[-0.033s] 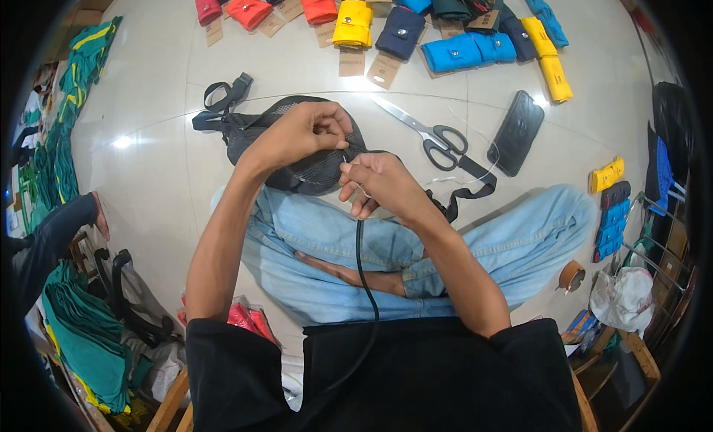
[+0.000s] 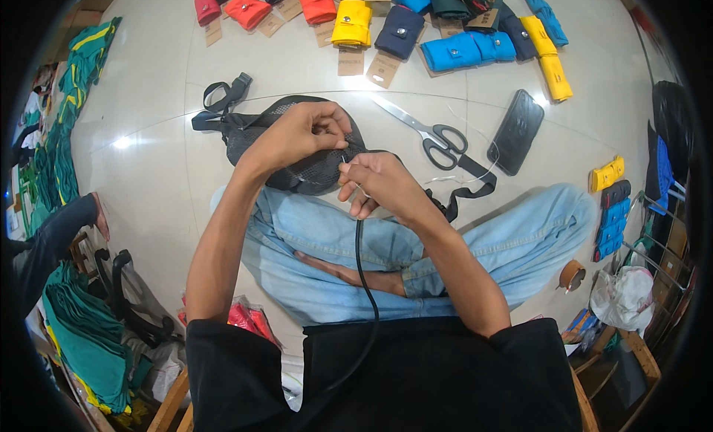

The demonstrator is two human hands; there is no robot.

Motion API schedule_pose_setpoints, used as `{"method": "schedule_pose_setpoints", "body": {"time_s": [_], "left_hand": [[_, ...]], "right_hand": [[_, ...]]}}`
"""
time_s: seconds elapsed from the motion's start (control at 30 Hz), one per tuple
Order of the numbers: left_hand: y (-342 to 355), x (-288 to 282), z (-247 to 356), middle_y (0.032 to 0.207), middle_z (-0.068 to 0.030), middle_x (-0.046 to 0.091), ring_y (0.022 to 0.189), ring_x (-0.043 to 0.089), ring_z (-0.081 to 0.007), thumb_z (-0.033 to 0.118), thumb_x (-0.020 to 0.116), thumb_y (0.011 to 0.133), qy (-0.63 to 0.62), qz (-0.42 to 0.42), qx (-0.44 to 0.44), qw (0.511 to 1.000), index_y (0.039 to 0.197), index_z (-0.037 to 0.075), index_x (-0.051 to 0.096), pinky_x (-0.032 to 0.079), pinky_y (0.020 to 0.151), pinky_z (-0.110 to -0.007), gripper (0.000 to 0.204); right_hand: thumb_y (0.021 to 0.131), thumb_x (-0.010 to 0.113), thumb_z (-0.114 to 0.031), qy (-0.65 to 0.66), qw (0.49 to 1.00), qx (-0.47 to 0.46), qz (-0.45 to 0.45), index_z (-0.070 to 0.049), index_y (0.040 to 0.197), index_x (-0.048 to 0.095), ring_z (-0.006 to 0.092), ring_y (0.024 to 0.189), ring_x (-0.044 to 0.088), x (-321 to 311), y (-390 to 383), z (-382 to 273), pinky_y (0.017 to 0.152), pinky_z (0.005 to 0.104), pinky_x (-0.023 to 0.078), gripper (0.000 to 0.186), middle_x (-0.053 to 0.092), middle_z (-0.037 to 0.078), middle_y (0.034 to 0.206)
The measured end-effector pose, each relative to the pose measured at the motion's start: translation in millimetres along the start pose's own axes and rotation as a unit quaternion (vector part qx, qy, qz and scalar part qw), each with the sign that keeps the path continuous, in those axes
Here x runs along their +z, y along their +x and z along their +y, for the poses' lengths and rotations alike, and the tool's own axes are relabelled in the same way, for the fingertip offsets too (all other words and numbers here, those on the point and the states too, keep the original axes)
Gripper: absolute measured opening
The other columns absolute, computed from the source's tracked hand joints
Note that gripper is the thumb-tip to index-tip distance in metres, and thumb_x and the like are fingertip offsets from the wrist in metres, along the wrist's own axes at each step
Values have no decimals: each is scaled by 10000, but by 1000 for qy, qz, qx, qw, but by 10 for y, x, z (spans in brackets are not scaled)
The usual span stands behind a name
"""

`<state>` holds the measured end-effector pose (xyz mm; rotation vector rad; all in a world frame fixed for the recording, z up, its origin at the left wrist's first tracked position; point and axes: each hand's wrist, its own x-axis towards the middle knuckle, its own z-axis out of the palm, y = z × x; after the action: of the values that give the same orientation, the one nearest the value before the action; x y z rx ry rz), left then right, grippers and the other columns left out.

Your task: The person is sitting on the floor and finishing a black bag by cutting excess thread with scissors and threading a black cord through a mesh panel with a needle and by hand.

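My left hand is closed on the black mesh bag, pinching it near its right part, with straps and a buckle trailing to the upper left. Just below, my right hand pinches a thin needle-like piece with white thread at the bag's edge. A black cord runs down from under this hand over my lap. Silver scissors with black handles lie right of the bag, beside a dark phone. A black strap trails below the scissors.
Rolled coloured pouches with tags lie along the back, more at the right by a brown roll. Green garments are piled at left, near another person's leg. My crossed legs lie under my arms.
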<state>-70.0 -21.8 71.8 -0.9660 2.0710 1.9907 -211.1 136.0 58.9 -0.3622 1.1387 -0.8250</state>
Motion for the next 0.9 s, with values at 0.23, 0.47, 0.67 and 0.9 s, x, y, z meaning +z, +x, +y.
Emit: {"method": "schedule_pose_setpoints", "body": {"time_s": [0.23,0.47,0.67,0.9], "left_hand": [[-65,69,5,839,-23,695,822,645,-73,15,748,841,21,54,13,998,993,-9,654,495,810,-230,180],[-77,52,10,794,-22,718,773,650,-66,37,761,842,-33,57,-9,998,1030,-10,638,484,819,-221,230],[-36,7,-13,779,-30,730,763,668,-66,48,771,839,-45,60,-37,997,1035,-1,639,480,841,-218,241],[8,-16,-46,770,-57,734,732,657,-72,37,739,843,-53,50,-24,997,1003,-17,652,478,780,-214,190]], "right_hand": [[1017,584,-242,32,999,2,-3,38,943,609,161,530,658,-41,15,5,467,258,523,291,674,125,761],[1018,594,-277,17,1000,-2,-3,19,951,629,141,555,659,-25,4,-5,477,242,502,305,685,105,767],[1001,608,-309,6,1000,1,2,7,964,642,138,591,667,-33,14,-11,496,246,499,320,684,98,774],[990,617,-315,-1,1000,-18,1,2,956,648,137,593,662,-24,9,-19,491,243,493,320,681,96,770]]}}
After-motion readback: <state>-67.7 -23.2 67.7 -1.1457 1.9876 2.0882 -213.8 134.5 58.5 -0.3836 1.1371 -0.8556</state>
